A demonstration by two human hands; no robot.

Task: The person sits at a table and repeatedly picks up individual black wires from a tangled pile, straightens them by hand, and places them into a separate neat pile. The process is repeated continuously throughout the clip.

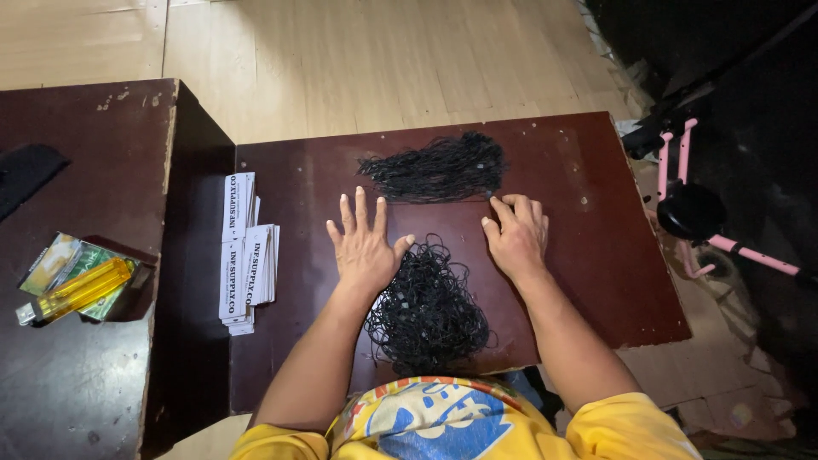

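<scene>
My left hand point(365, 244) lies flat on the dark brown table point(588, 255), fingers spread, its thumb touching a tangled heap of thin black cords point(429, 311) near the front edge. My right hand point(515, 233) rests on the table to the right of that heap, fingers curled down with the tips close to a second, neater bundle of black cords point(441, 167) lying farther back. Neither hand grips anything that I can see.
Stacks of white printed paper tags point(246, 254) lie at the table's left edge. A second dark table point(77, 358) on the left carries a yellow lighter point(78, 290) on a green packet. A pink-framed object point(694, 209) stands on the right. Pale wooden floor lies beyond.
</scene>
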